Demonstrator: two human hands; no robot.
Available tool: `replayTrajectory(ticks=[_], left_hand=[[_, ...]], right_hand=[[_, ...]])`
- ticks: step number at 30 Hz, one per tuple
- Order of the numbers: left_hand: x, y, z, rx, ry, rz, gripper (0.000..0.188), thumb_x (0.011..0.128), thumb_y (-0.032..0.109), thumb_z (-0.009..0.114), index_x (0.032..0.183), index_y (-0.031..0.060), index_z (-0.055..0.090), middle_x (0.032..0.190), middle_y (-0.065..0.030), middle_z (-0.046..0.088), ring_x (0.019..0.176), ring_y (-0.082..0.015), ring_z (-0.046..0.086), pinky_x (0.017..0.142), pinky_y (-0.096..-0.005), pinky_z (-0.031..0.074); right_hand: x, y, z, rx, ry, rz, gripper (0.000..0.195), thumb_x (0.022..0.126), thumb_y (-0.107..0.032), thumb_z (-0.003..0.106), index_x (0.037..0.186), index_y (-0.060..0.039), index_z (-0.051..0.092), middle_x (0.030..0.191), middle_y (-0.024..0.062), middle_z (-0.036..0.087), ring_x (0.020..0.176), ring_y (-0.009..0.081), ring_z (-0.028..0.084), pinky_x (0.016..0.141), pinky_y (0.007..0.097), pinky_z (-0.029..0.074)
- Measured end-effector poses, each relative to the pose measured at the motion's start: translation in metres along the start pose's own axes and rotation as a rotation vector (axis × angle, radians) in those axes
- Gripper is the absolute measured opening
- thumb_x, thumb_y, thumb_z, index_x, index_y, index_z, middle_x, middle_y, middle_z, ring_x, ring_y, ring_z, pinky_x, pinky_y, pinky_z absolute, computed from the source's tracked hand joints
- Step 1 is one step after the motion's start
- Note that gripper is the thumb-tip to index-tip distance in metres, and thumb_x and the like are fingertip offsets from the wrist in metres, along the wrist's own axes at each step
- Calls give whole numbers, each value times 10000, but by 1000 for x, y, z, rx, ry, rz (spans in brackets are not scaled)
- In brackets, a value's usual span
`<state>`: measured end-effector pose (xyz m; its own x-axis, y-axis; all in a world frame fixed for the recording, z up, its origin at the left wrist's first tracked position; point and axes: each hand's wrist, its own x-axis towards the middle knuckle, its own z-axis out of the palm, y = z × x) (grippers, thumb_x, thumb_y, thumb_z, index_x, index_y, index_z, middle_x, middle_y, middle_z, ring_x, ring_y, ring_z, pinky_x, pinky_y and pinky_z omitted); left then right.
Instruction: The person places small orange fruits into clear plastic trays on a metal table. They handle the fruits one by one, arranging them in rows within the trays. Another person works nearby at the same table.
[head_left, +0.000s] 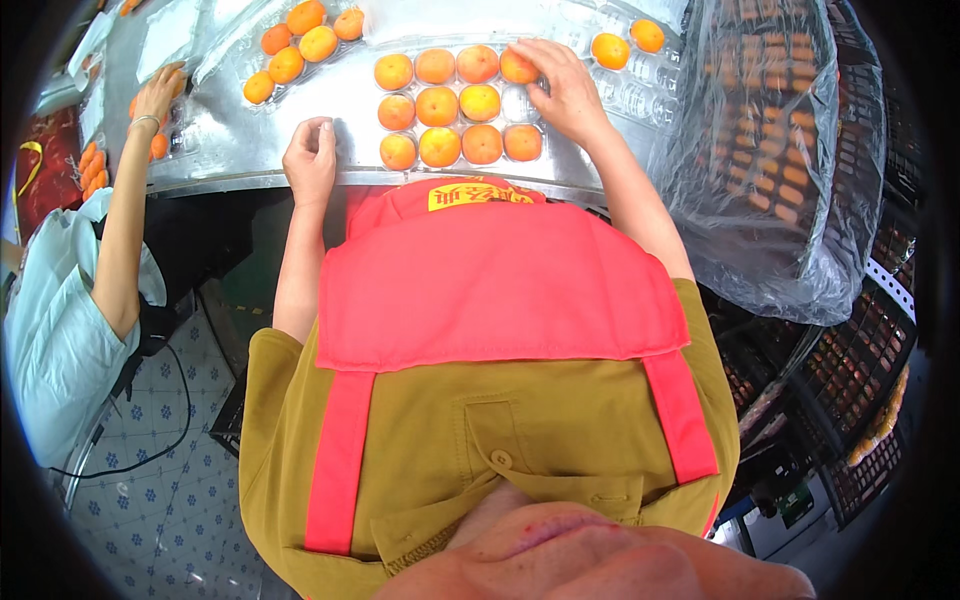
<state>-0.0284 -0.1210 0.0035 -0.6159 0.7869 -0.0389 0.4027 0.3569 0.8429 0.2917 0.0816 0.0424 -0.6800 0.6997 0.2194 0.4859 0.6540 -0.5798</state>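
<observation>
A clear plastic tray (459, 124) with rounded cavities lies before me at the edge of the metal table. Orange citrus fruits (438, 106) sit in its cavities in three rows; one cavity (519, 103) at the right of the middle row shows bare plastic. My right hand (561, 90) has its fingers and thumb around the fruit (519, 66) in the far right corner of the tray. Left of the tray, my left hand (309, 159) rests near the table edge, its fingers loosely curled. Nothing shows in it, though its palm is partly hidden.
Another tray with orange fruits (286, 64) lies to the far left. Beyond my right hand, clear trays (637, 90) hold two fruits. Clear plastic film (739, 247) covers rows of fruit at right, beside stacked black crates (855, 360). A co-worker's hand (156, 97) reaches over fruit at left.
</observation>
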Motion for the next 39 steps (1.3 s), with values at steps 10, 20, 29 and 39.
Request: replayTrajectory(ticks=[10,20,29,39], left_hand=[[-2,6,2,126,29,53,151,886,193,635,948,59,665,696,-26,623,616,-94,566,601,-255,469],[-1,9,2,116,17,53,145,887,186,630,938,54,664,672,-26,613,594,-100,560,588,-256,467],[0,15,2,128,5,69,141,885,179,628,937,54,666,678,-24,616,603,-100,566,598,-256,472],[-1,11,1,176,19,70,148,878,197,639,942,67,669,700,-48,638,619,-132,597,609,-277,483]], right_hand=[[-5,-23,-16,371,155,225,513,730,-118,701,1228,-109,573,1145,122,557,1084,252,569,920,360,470],[-6,-45,-39,662,221,333,488,747,-108,724,1198,-33,556,1095,90,609,983,175,621,869,306,502],[9,-45,-138,1440,543,43,531,825,-103,673,1299,-10,452,1257,136,525,1156,241,498,961,350,439],[-32,-33,-81,545,-6,330,485,777,-97,702,1240,-64,561,1273,118,562,1173,215,541,971,337,450]])
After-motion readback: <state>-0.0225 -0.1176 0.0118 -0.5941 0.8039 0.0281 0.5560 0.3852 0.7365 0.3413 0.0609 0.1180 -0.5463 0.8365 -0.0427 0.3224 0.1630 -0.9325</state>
